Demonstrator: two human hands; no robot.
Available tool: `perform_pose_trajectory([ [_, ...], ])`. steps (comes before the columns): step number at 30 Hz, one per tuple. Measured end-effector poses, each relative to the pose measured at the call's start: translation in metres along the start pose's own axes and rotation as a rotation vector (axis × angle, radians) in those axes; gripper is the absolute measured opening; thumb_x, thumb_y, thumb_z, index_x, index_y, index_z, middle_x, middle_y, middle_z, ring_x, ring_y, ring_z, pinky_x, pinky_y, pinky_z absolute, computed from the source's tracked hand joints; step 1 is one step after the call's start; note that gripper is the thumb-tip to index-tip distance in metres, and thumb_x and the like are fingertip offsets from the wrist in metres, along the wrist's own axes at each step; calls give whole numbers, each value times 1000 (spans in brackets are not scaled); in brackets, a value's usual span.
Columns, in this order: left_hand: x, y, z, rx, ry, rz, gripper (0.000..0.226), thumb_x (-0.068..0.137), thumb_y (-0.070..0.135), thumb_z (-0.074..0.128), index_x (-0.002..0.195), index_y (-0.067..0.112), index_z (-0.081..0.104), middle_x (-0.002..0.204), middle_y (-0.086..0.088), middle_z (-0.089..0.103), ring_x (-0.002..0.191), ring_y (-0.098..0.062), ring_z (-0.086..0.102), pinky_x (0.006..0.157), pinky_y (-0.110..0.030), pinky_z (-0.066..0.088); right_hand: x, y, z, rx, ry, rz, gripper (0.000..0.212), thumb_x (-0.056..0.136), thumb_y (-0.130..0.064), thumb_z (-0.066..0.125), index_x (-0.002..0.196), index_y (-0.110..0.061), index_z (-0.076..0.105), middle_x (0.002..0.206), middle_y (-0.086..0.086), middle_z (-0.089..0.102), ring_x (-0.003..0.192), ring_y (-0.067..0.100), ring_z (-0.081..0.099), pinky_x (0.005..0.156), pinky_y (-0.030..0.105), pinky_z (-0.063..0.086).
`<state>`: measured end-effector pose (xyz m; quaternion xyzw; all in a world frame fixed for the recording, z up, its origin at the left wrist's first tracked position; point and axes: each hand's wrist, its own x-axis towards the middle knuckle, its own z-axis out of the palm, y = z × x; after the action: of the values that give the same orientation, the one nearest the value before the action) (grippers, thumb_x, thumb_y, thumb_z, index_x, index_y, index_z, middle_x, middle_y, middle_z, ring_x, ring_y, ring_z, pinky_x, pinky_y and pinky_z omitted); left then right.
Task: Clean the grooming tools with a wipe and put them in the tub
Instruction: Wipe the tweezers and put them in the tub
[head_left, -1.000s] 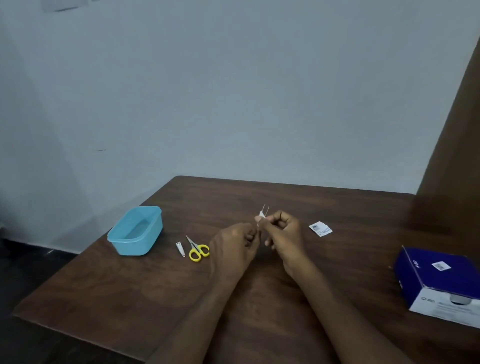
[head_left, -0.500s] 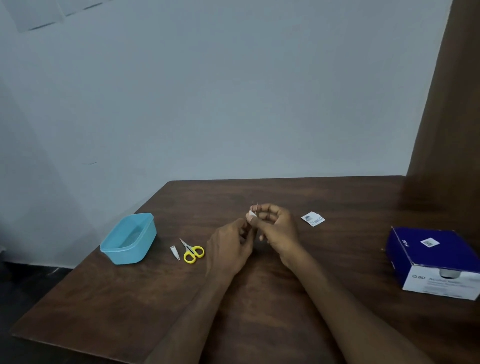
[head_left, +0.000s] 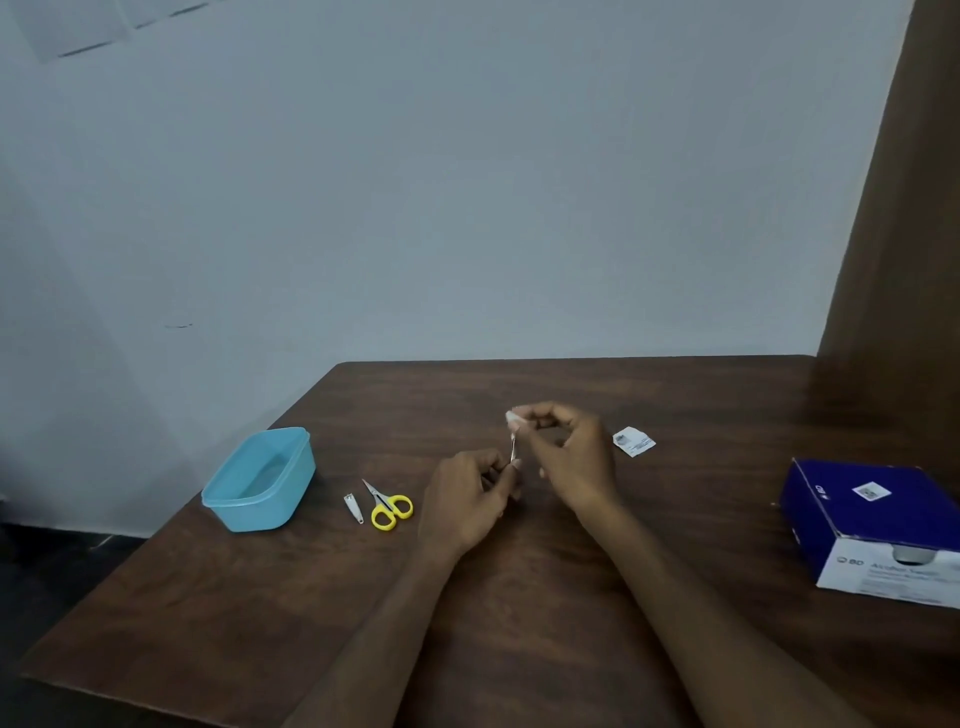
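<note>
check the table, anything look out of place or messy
Only a torn wipe packet lying loose on the table, right of the hands. The scissors and nail clipper lie side by side near the tub; nothing is spilled or damaged.

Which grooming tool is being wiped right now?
The thin metal tweezers, held in the left hand while the right hand pinches the wipe on them; the yellow-handled scissors and nail clipper lie untouched.

A: Setting?
B: A plain room is shown, home or office cannot be told. A bare pale wall and a dark wooden table are seen, with a wooden panel at right.
</note>
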<state>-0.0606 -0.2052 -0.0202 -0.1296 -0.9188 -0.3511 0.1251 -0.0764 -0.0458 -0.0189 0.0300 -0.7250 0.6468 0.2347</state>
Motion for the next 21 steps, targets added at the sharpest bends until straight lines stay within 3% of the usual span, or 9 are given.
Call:
perform_pose_trajectory([
  [2, 1, -3, -1, -28, -12, 14, 35, 101, 45, 62, 71, 29, 71, 68, 17, 74, 56, 1, 67, 69, -39, 60, -3, 4, 3, -153, -46, -42, 14, 84, -42, 89, 88, -33, 78, 83, -16, 76, 56, 6, 69, 54, 34, 57],
  [5, 1, -5, -1, -43, -16, 21, 36, 100, 51, 62, 71, 31, 72, 70, 21, 74, 59, 0, 67, 70, -42, 59, -1, 3, 2, -340, 66, -43, 22, 82, -53, 86, 80, -36, 73, 79, -26, 73, 66, 0, 69, 63, 33, 57],
  [8, 1, -6, -1, -121, -29, 2, 35, 101, 48, 63, 74, 29, 74, 71, 19, 76, 62, -7, 70, 72, -44, 61, 5, 1, -4, -264, 216, -71, 17, 86, -48, 85, 83, -35, 75, 81, -25, 74, 75, 0, 70, 72, 38, 58],
  [10, 0, -5, -2, -202, -21, -10, 35, 105, 41, 63, 76, 26, 75, 71, 14, 77, 60, -9, 71, 71, -43, 62, 8, -3, -9, -161, 230, -95, 14, 87, -45, 85, 89, -33, 78, 84, -22, 76, 70, 4, 70, 67, 39, 57],
  [12, 1, -4, -3, -240, 10, -10, 37, 107, 36, 62, 75, 23, 74, 70, 11, 77, 54, -9, 68, 67, -37, 61, 5, -6, -11, -139, 142, -135, 14, 89, -43, 85, 85, -31, 79, 85, -21, 77, 67, 1, 68, 60, 29, 50],
  [14, 3, -5, -4, -220, 9, 18, 38, 108, 36, 61, 74, 21, 72, 70, 11, 76, 54, -8, 69, 64, -34, 58, -1, -6, -9, -204, 15, -167, 13, 89, -39, 85, 81, -30, 79, 84, -21, 77, 73, -8, 68, 65, 20, 47],
  [17, 3, -9, -4, -209, -15, 67, 37, 106, 37, 62, 74, 23, 74, 71, 12, 76, 61, -10, 71, 66, -41, 59, -5, 0, -2, -331, -36, -164, 10, 86, -42, 84, 81, -35, 79, 81, -23, 75, 78, -8, 69, 70, 28, 54],
  [21, 2, -10, -2, -172, -3, 87, 38, 103, 44, 65, 71, 27, 74, 70, 18, 76, 64, -10, 70, 67, -42, 58, 2, 2, -3, -351, 154, -173, 14, 89, -48, 81, 81, -36, 77, 83, -22, 74, 85, -3, 70, 76, 33, 57],
])
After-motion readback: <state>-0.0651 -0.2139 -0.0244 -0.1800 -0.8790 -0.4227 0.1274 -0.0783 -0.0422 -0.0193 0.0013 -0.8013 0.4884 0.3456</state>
